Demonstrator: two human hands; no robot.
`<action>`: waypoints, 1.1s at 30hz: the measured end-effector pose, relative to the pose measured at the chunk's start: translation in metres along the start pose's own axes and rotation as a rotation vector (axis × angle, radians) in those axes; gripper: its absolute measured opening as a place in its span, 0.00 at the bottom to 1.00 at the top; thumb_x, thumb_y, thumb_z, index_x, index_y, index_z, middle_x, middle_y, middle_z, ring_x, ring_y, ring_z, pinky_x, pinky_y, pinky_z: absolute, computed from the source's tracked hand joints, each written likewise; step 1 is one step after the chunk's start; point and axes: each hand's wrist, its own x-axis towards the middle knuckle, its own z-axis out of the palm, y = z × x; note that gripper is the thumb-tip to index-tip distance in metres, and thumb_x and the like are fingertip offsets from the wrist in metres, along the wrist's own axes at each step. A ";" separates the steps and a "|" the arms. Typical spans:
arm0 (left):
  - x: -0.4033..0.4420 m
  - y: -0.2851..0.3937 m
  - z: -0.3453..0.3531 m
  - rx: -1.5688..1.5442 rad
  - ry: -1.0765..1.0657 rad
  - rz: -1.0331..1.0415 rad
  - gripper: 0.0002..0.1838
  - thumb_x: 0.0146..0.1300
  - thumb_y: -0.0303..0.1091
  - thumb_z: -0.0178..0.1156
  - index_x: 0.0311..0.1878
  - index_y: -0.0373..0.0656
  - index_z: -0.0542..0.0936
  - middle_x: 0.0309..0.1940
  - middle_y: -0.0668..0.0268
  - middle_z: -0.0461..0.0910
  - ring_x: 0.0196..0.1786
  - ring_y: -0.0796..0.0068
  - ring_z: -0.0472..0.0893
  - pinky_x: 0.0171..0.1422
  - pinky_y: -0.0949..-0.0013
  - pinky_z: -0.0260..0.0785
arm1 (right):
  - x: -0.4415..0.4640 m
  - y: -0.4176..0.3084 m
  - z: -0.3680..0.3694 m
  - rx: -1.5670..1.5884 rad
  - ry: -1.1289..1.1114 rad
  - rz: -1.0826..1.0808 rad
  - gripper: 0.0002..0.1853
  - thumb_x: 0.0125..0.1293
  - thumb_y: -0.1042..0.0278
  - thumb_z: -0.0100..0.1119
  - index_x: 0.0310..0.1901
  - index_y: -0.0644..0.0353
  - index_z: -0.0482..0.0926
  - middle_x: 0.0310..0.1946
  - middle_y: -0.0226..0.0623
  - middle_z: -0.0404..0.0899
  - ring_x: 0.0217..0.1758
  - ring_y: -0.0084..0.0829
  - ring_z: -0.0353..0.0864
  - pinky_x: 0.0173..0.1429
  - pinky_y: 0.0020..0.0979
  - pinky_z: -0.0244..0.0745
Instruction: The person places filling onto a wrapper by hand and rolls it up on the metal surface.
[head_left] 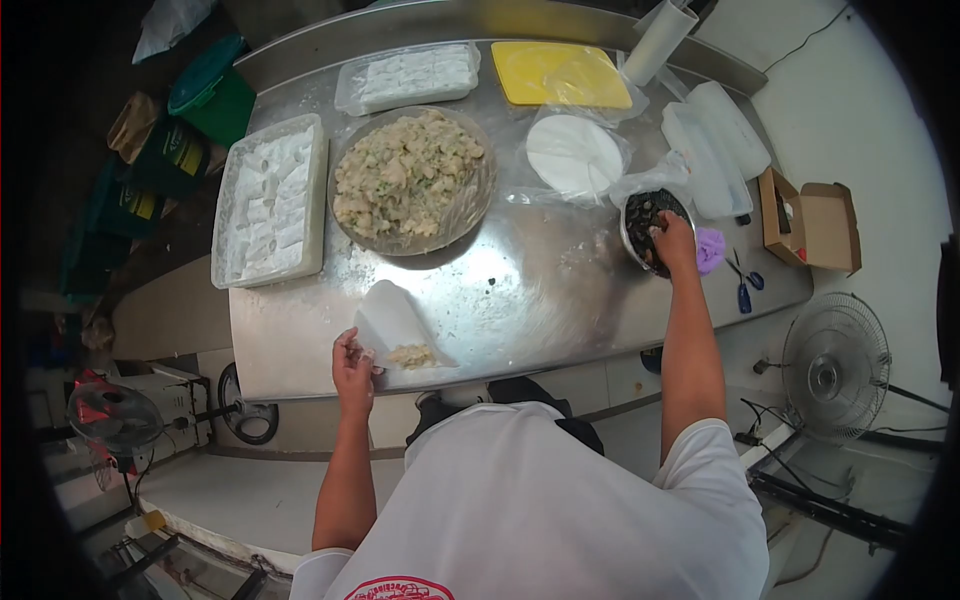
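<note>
A thin white wrapper sheet [390, 315] lies near the table's front edge, with a small heap of pale filling [411, 356] on its lower right part. Beside the sheet's left edge is my left hand [353, 372], fingers loosely bent and apart; whether they touch the sheet I cannot tell. My right hand [676, 243] reaches into a metal bowl [632, 243] of dark, wet-looking food pieces [645, 207]. Its fingers are drawn together among the pieces, and what they pinch is hidden. A large bowl of pale filling with green bits [410, 175] stands under clear film behind the wrapper.
Tubs of white wrapped rolls stand at the left [265, 200] and back [415, 78]. Behind are a yellow lid [555, 72], a stack of round white sheets [573, 153] and a plastic roll [660, 42]. Scissors [744, 282], purple bundle [709, 250] and cardboard box [828, 228] lie right.
</note>
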 end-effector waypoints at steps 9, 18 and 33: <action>0.000 0.001 0.005 0.069 0.115 0.030 0.26 0.63 0.20 0.56 0.66 0.41 0.73 0.43 0.72 0.67 0.41 0.85 0.71 0.34 0.80 0.73 | 0.024 0.000 0.020 -0.045 0.203 0.062 0.18 0.62 0.65 0.70 0.50 0.64 0.82 0.45 0.51 0.84 0.50 0.50 0.84 0.58 0.45 0.77; 0.004 -0.005 0.003 0.102 0.132 0.008 0.27 0.62 0.17 0.55 0.66 0.38 0.73 0.44 0.71 0.67 0.41 0.84 0.71 0.33 0.81 0.74 | 0.042 -0.017 0.048 1.561 0.227 0.773 0.24 0.66 0.73 0.68 0.59 0.61 0.68 0.39 0.38 0.79 0.29 0.29 0.81 0.27 0.26 0.74; 0.002 -0.002 0.003 0.098 0.110 -0.012 0.26 0.63 0.19 0.57 0.65 0.38 0.73 0.43 0.70 0.70 0.39 0.85 0.71 0.33 0.82 0.73 | 0.077 -0.041 0.049 1.101 0.051 0.743 0.04 0.65 0.73 0.61 0.41 0.59 0.80 0.29 0.32 0.79 0.24 0.24 0.76 0.22 0.27 0.71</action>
